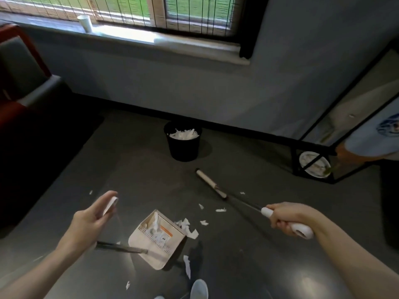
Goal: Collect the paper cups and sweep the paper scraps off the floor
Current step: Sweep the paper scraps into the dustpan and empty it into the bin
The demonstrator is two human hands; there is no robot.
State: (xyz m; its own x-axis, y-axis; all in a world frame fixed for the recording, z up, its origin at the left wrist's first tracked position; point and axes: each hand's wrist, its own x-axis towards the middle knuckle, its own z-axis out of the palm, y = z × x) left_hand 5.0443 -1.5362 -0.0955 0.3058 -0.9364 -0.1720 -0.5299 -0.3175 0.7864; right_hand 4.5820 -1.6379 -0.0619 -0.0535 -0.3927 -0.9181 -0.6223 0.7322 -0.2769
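White scraps (190, 230) lie by dustpan (159, 253), black bin (183, 147) near wall (194, 87); L hand (90, 219) holds dustpan's handle, R hand (287, 216) grips broom (210, 183).

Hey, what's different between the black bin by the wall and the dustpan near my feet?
The bin is black and round; the dustpan is cream and squarish. The bin stands untouched by the wall; the dustpan's handle is in the left hand. Both hold white paper scraps.

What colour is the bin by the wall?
The bin is black, with white paper scraps inside; the head view shows it best.
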